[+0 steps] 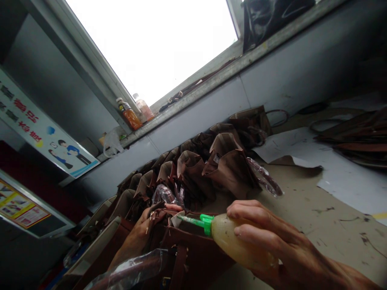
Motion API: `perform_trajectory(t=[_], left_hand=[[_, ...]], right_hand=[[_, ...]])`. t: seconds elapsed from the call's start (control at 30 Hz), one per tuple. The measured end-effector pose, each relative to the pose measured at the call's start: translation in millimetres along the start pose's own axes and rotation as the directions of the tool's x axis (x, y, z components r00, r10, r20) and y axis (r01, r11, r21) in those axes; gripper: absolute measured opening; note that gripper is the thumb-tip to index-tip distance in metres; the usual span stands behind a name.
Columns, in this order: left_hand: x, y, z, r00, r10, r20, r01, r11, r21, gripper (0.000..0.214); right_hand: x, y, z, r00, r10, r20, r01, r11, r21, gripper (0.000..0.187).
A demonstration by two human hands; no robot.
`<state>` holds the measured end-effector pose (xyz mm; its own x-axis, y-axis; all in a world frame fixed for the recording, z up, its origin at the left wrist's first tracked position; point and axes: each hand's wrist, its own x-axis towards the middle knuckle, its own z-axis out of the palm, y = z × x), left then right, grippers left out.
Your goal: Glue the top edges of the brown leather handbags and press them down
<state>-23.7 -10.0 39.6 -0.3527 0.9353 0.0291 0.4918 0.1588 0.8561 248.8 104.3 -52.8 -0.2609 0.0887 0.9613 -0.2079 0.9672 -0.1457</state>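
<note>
The right hand (272, 237) curls closed around a translucent squeeze bottle (232, 237), its green nozzle (199, 220) just beside the brown bag (193, 253) that the left hand (137, 237) pinches at lower center.

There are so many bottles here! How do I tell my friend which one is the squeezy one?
Below the bright window stands a row of brown bags. At the near end, a right hand grips a cloudy yellowish squeeze bottle above the nearest bag. Unlike the orange bottles on the window ledge, it has a bright green nozzle.
</note>
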Motion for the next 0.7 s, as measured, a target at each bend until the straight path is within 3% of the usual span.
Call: perform_trajectory(t=[0.27, 0.43, 0.6, 0.7], left_hand=[[3.9, 1.8, 2.5, 0.999, -0.043, 0.019, 0.045, 0.994, -0.103, 0.030], [12.8, -0.6, -5.6, 0.990, -0.043, 0.135, 0.044, 0.999, -0.005, 0.044], [16.1, -0.4, -20.1, 0.984, -0.030, 0.177, 0.015, 0.996, 0.083, 0.039], [19.4, 1.4, -25.7, 0.963, -0.043, 0.265, 0.006, 0.990, 0.140, 0.043]], right_hand=[[-1.1, 5.5, 1.6, 1.000, -0.013, -0.018, 0.013, 1.000, -0.023, 0.025], [-3.1, 1.7, 1.3, 1.000, -0.031, 0.003, 0.031, 0.999, 0.013, 0.026], [-6.2, 4.0, 2.6, 1.000, -0.004, -0.011, 0.004, 1.000, -0.013, 0.027], [-4.2, 4.1, 3.5, 1.000, 0.002, -0.030, -0.003, 1.000, -0.016, 0.022]])
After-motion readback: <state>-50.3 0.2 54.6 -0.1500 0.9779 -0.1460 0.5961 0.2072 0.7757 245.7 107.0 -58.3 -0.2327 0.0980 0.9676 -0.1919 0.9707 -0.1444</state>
